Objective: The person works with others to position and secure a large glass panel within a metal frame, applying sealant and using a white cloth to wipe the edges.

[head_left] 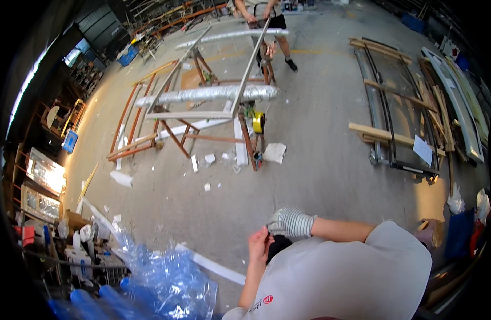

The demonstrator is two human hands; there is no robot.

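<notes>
My bare left hand (260, 246) is raised in front of my body, its fingers pinched together. My right hand (290, 222), in a striped grey work glove, meets the left fingertips, with its own fingers bent inward. A small dark spot shows between the two hands; too little of it is visible to name it. Farther ahead, a light metal frame (189, 115) lies across two foil-wrapped padded bars (213, 94) on rusty trestles (176, 140). A co-worker's hands (250, 18) hold the frame's far end.
Crumpled clear and blue plastic film (168, 280) lies at the lower left, beside a white strip (216, 265). White scraps (274, 153) litter the floor near the trestles. At right stand a black metal rack (386, 101) with wooden beams (384, 133) and long panels (453, 101).
</notes>
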